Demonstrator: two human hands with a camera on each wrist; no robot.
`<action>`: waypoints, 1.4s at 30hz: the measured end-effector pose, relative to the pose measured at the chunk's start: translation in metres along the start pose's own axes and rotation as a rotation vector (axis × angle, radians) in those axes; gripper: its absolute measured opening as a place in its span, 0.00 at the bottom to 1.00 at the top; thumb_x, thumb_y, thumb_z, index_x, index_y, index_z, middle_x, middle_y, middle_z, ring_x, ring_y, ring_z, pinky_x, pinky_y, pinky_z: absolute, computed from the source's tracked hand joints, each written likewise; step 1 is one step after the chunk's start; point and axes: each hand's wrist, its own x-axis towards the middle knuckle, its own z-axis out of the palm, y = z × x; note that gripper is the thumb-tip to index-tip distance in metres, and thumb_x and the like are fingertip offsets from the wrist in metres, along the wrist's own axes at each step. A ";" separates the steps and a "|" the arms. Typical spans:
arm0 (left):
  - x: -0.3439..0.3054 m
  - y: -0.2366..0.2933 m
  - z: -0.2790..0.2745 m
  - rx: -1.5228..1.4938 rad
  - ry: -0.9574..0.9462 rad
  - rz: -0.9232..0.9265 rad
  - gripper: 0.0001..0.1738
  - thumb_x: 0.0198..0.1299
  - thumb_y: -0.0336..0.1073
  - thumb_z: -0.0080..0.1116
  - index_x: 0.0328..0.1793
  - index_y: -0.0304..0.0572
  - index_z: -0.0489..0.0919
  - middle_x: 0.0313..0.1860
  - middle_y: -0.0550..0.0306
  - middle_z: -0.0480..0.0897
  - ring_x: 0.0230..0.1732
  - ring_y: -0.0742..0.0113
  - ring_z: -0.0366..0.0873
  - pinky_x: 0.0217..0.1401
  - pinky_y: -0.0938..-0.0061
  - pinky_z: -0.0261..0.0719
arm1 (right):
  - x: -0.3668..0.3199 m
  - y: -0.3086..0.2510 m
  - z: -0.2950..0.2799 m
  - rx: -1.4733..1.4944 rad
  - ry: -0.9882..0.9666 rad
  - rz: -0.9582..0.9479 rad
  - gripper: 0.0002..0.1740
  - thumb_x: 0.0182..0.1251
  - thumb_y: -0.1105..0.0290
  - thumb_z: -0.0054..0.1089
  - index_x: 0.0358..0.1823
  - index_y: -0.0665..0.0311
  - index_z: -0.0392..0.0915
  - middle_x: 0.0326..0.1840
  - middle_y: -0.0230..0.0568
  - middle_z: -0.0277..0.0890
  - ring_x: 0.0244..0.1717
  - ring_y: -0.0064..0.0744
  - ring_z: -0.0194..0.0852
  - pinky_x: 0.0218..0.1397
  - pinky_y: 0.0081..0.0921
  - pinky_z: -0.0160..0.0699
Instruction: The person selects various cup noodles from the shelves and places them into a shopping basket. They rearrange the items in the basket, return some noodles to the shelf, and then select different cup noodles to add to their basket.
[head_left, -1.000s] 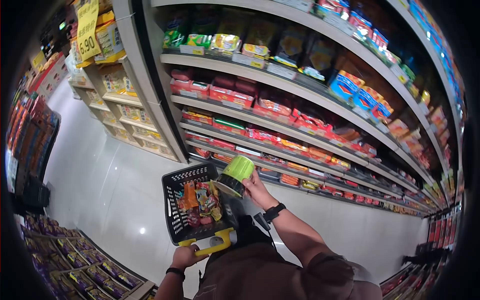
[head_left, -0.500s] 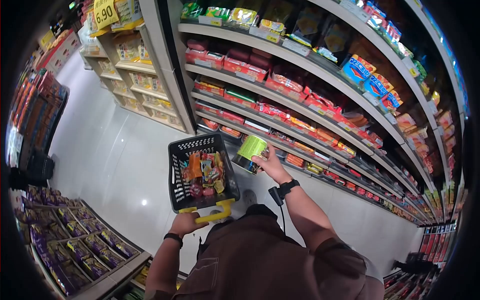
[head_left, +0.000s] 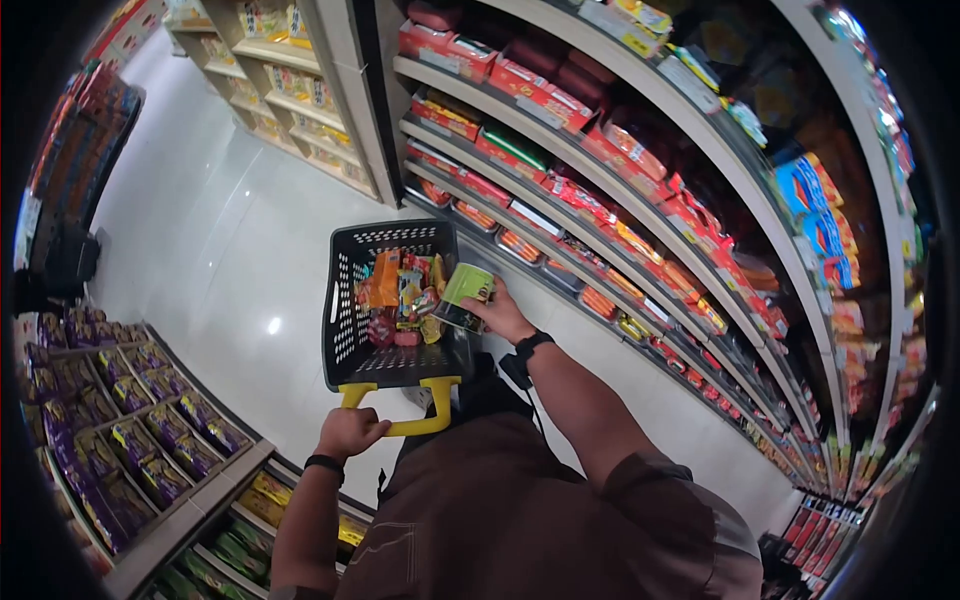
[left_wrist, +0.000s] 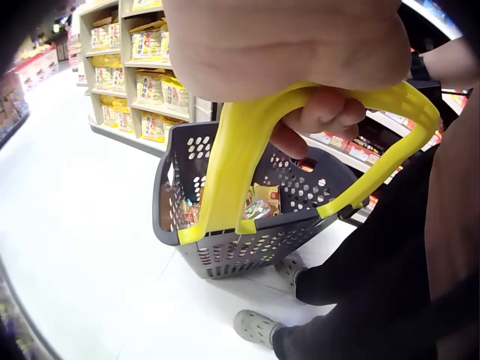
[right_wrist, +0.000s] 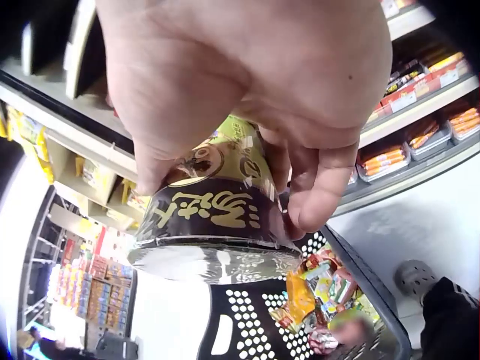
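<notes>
My left hand (head_left: 350, 432) grips the yellow handle (head_left: 425, 425) of a dark grey basket (head_left: 410, 372), its fingers curled round the bar. In my right hand (head_left: 503, 315) is a green and black instant noodle cup (head_left: 468, 283), held over the basket's right rim. The right wrist view shows thumb and fingers on either side of the cup (right_wrist: 217, 202), which has gold lettering on its dark band. It is tilted, its pale flat end toward the camera. Inside the basket lie several colourful snack packets (head_left: 410, 290), among them an orange one (head_left: 384, 280).
Tall shelves (head_left: 540, 100) of red boxes and packets run along the right. Another rack (head_left: 290, 90) of yellow-and-white packets stands ahead. On the left is a low display (head_left: 130, 420) of purple packets. Pale shiny floor (head_left: 220, 250) lies between them.
My right hand has brought the cup leftward from beside the basket to over its right rim in the last half second. My left hand keeps its grip. The view has tilted further down.
</notes>
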 end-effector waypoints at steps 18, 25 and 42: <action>0.011 -0.004 -0.003 -0.091 0.038 0.107 0.24 0.43 0.58 0.66 0.19 0.45 0.75 0.17 0.57 0.78 0.23 0.55 0.79 0.30 0.65 0.78 | 0.197 0.114 0.118 0.040 -0.105 0.343 0.35 0.57 0.53 0.72 0.63 0.57 0.70 0.51 0.39 0.79 0.48 0.36 0.81 0.34 0.39 0.86; 0.012 -0.007 -0.001 -0.090 0.060 0.100 0.27 0.52 0.61 0.59 0.18 0.47 0.74 0.14 0.62 0.72 0.18 0.61 0.76 0.27 0.69 0.75 | 0.281 0.180 0.159 0.276 0.035 0.623 0.23 0.68 0.52 0.58 0.57 0.57 0.75 0.50 0.41 0.80 0.45 0.39 0.83 0.50 0.38 0.80; 0.021 -0.006 -0.010 -0.210 0.014 0.062 0.27 0.56 0.62 0.58 0.17 0.48 0.75 0.12 0.64 0.70 0.15 0.63 0.73 0.22 0.71 0.74 | 0.293 0.254 0.197 -1.549 -0.346 -0.043 0.20 0.69 0.63 0.47 0.61 0.56 0.72 0.61 0.39 0.72 0.67 0.42 0.63 0.69 0.52 0.53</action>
